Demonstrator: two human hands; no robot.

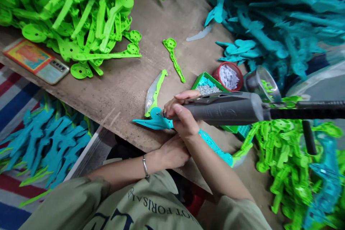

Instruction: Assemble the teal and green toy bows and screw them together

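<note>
The right hand (185, 116) grips a grey, cylindrical power screwdriver (223, 109), its tip at a turquoise, long-handled plastic piece (159, 124) towards seven o'clock of centre; the left hand (176, 151), partly hidden, has a grip I cannot tell. The piece looks light, stiff; best held along its four-o'clock handle (212, 143).

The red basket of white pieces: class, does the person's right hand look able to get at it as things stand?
Probably not without releasing the gray power driver: the right hand grips it. The red basket is open-topped and looks near enough.
</note>
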